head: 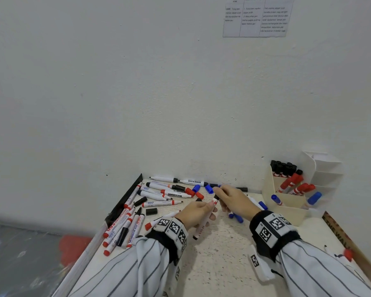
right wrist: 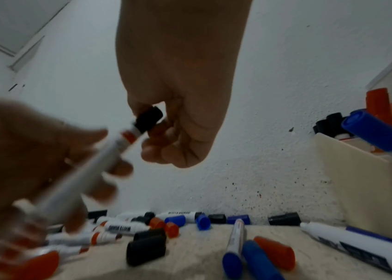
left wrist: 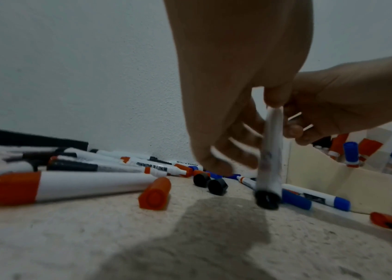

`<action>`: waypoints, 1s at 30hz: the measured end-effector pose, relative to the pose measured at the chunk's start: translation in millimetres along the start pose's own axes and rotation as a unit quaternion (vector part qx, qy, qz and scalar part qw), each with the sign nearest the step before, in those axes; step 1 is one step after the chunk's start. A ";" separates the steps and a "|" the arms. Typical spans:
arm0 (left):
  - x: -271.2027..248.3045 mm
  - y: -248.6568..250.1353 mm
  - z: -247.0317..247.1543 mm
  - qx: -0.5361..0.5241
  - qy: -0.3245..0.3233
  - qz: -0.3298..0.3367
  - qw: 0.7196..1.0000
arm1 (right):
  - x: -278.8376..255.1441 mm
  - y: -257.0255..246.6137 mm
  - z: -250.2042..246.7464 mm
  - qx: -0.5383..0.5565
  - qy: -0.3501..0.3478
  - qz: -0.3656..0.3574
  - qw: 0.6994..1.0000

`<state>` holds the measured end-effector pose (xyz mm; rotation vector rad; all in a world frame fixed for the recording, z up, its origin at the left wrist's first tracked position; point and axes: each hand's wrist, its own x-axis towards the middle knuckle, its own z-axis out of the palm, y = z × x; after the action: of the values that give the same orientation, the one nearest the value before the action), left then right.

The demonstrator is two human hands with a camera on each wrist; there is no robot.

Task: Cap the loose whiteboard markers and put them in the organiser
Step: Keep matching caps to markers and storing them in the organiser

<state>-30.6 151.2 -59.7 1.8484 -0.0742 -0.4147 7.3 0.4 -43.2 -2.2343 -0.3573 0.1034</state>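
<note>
White plaster wall and a speckled tabletop [head: 219,260] framed the head view, where we saw the whole layout at once: a posted sheet [head: 255,17] high on the wall, loose markers [head: 159,192] scattered at the far left, and the cream organiser [head: 287,202] at the far right, already holding black, red and blue capped markers. Between them our left hand [head: 198,212] gripped a white marker [head: 204,221] by its barrel, and our right hand [head: 234,200] pinched a black cap [head: 216,197] at the marker's tip.

From the left wrist view we saw what the head view hid: the marker [left wrist: 270,151] end-on, its black rear plug pointing at the camera, with a loose red cap [left wrist: 155,194] and two black caps [left wrist: 210,182] lying on the table beyond. The cap being fitted was concealed there.

From the right wrist view the joint itself was plain: the black cap [right wrist: 148,120] sat over the tip, with a red band of the marker [right wrist: 89,170] showing just below it, so the colours did not match. Our right fingertips [right wrist: 151,151] curled round the cap; the left hand [right wrist: 22,161] was blurred. Whether the cap was fully seated we could not tell.
</note>
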 end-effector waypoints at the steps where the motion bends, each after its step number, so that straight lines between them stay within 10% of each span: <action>1: 1.0 0.8 -2.8 0.040 0.014 0.008 0.999 | 1.3 -0.9 -3.7 0.005 0.012 -0.002 1.000; 5: 9.7 -11.5 -22.7 0.212 0.104 -0.006 0.972 | 5.8 -5.4 -29.7 0.063 0.107 -0.008 0.992; 12: 27.9 -40.8 -51.3 0.503 0.151 -0.166 0.834 | 3.5 5.7 -109.4 0.067 0.317 -0.035 0.945; 21: 37.3 -53.7 -55.6 0.473 0.171 -0.161 0.849 | -13.3 39.6 -170.5 -0.042 0.407 0.020 0.912; 30: 45.7 -11.5 -41.6 0.316 0.231 -0.077 0.917 | 10.5 45.3 -166.5 -0.073 0.345 0.038 0.935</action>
<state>23.6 181.1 -71.0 2.5593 0.2955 -0.0401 59.7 -147.9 28.3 -2.2624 0.1107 -0.6733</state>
